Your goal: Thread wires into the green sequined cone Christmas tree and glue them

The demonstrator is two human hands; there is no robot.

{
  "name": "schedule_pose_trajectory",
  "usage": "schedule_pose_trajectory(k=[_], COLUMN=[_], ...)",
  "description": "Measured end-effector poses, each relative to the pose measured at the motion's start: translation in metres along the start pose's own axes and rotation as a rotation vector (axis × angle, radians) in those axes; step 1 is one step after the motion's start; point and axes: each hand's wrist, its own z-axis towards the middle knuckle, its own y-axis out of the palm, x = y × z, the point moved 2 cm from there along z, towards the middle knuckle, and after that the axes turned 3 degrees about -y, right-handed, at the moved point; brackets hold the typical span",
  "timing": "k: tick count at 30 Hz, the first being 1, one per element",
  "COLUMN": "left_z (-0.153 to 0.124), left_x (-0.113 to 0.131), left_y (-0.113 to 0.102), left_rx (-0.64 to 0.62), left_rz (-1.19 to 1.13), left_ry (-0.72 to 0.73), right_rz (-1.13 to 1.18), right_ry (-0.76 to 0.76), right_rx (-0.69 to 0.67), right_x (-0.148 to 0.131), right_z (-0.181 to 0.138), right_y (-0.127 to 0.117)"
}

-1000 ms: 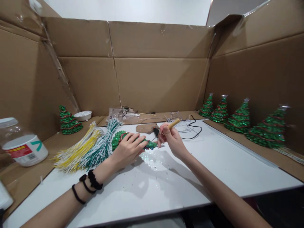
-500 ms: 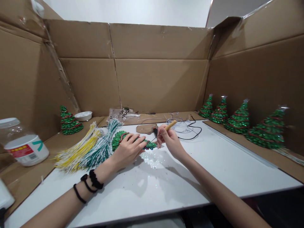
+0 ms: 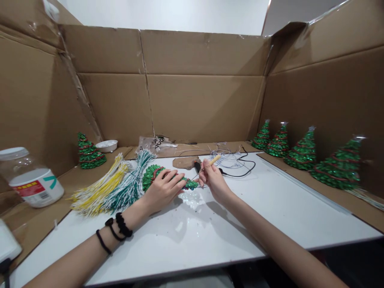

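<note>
A green glittery miniature Christmas tree (image 3: 149, 179) lies on its side on the white board, its tip pointing right. My left hand (image 3: 166, 186) is wrapped over its middle and holds it down. In my right hand (image 3: 211, 178) is a thin tool with a yellow wooden handle (image 3: 215, 160), gripped between thumb and fingers. The tool's slim metal shaft points down and left, close to the tree's upper part. Whether its end touches the tree I cannot tell. Loose glitter (image 3: 193, 200) is scattered on the board below the tip.
Bundles of yellow-white wires (image 3: 102, 188) and green-white wires (image 3: 127, 186) lie left of my hands. Behind are a brown cardboard piece (image 3: 183, 162) and a black cable (image 3: 246, 170). Several finished trees (image 3: 300, 150) stand right, one tree (image 3: 88, 152) left, near a plastic jar (image 3: 37, 186).
The whole view has shifted slightly. My left hand keeps its hold on the tree, and the yellow handle in my right hand has tilted and dropped a little.
</note>
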Motion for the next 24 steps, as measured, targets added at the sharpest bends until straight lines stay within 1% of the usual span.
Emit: schedule_pose_trajectory(k=[4, 8, 12, 15, 20, 22, 24], left_z=[0.000, -0.001, -0.001, -0.001, -0.002, -0.002, -0.001], left_x=[0.001, 0.002, 0.001, 0.001, 0.002, 0.002, 0.002], left_y=[0.000, 0.002, 0.003, 0.003, 0.002, 0.003, 0.003], left_rx=[0.002, -0.013, 0.003, 0.001, -0.019, -0.017, -0.015], left_rz=[-0.002, 0.003, 0.003, 0.001, -0.005, -0.016, -0.022], left_ry=[0.007, 0.002, 0.007, 0.005, 0.006, 0.011, 0.006], right_rz=[0.038, 0.037, 0.054, 0.087, 0.196, 0.208, 0.184], right_ry=[0.052, 0.054, 0.070, 0.123, 0.247, 0.261, 0.240], right_rx=[0.013, 0.007, -0.009, -0.026, 0.041, 0.042, 0.027], right_x=[0.004, 0.005, 0.006, 0.006, 0.011, 0.012, 0.012], right_z=[0.000, 0.001, 0.002, 0.001, -0.002, -0.001, 0.000], right_y=[-0.002, -0.002, -0.003, -0.004, -0.002, 0.000, 0.000])
